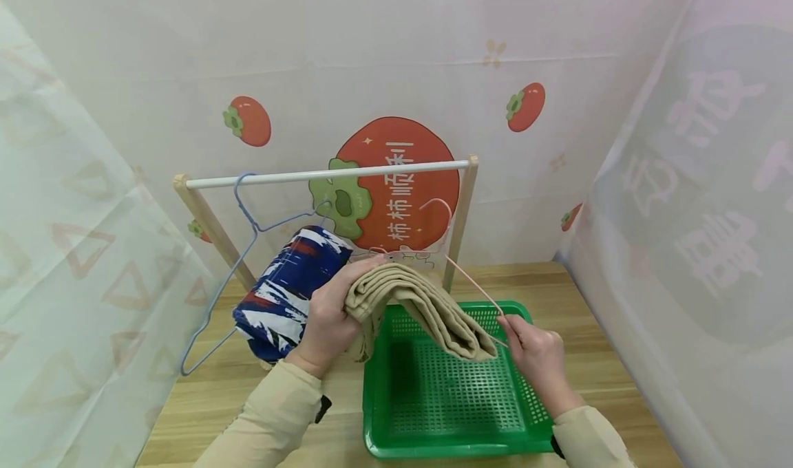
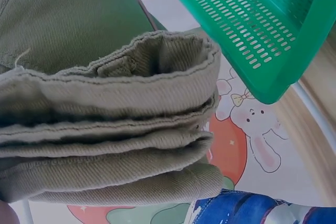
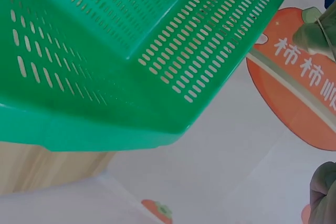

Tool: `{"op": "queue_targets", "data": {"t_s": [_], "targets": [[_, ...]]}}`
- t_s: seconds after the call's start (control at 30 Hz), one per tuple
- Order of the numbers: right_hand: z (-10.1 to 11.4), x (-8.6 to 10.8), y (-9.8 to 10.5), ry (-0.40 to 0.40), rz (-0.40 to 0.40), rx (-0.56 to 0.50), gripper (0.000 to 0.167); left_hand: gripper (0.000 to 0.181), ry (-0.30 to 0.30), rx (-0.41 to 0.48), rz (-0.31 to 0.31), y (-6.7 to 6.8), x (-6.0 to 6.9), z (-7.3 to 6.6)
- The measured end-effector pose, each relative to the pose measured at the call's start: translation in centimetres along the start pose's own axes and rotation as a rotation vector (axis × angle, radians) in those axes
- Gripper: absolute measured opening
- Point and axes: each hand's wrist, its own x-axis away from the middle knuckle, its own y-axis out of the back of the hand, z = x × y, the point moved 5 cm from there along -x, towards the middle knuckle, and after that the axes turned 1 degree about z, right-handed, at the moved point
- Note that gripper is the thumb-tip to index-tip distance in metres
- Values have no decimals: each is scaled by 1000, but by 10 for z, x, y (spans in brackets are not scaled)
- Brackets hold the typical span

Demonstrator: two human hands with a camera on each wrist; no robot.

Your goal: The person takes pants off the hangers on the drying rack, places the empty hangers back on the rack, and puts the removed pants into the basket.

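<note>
My left hand (image 1: 333, 313) grips folded khaki trousers (image 1: 421, 299) near their left end, thumb on top. Layered hems of the trousers (image 2: 115, 98) fill much of the left wrist view. A pink hanger (image 1: 473, 283) is pinched at its right corner by the fingers of my right hand (image 1: 540, 354). Its hook points up, free of the rail, and its lower bar runs in at the right end of the trousers, where the cloth hides it. Left of my left hand, a blue hanger (image 1: 217, 296) on the rail carries a folded blue, white and red garment (image 1: 294, 289).
A green perforated basket (image 1: 455, 447) stands on the wooden table (image 1: 595, 358) below my hands. Behind them is a rack with a white rail (image 1: 279, 177) and wooden posts. Patterned cloth walls (image 1: 396, 41) close off the back and both sides.
</note>
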Motion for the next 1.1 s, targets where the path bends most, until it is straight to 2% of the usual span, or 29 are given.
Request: {"op": "queue_targets", "data": {"t_s": [0.43,0.57,0.73,1.1], "targets": [[-8,2,3,-15,4,81,50,32,1,-9,-8,0,1,0],[-11,2,5,-9,-28,98,51,31,17,-8,-17,2,1,1],[-15,-1,9,7,-81,73,50,30,39,-27,1,3,5,3],[-19,-10,16,15,-101,-6,48,29,58,-65,33,0,15,10]]}}
